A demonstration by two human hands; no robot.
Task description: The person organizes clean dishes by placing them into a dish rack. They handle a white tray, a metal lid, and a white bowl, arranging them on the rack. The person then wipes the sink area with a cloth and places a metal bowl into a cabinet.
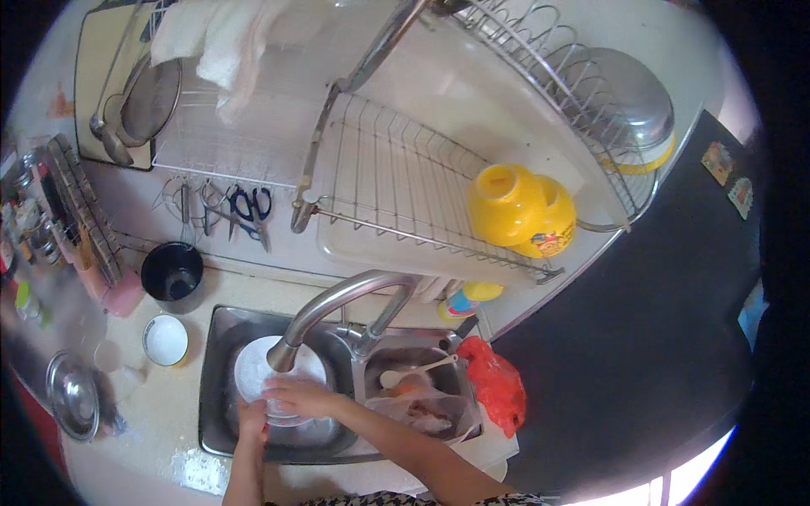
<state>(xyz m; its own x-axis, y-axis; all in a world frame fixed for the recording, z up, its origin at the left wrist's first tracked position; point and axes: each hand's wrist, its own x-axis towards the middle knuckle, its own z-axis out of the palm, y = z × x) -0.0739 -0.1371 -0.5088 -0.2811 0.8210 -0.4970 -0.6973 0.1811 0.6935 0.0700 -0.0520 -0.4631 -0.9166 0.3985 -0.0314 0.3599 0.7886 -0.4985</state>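
Under the metal faucet, a white plate is tilted in the larger basin of the steel sink. A second white rim shows at its lower edge, so there may be more than one dish. My left hand grips the plate's near left edge, its thumb side against the rim. Lying across the plate's lower face is my right hand, fingers extended and touching the surface. Water seems to run over the plate and fingers, though the stream is blurred. The right hand hides part of the plate.
The smaller basin holds a white spoon and a clear plastic bag. A red plastic bag hangs at its right. Left are a white bowl and dark pot. Yellow bowls sit on the overhead wire rack.
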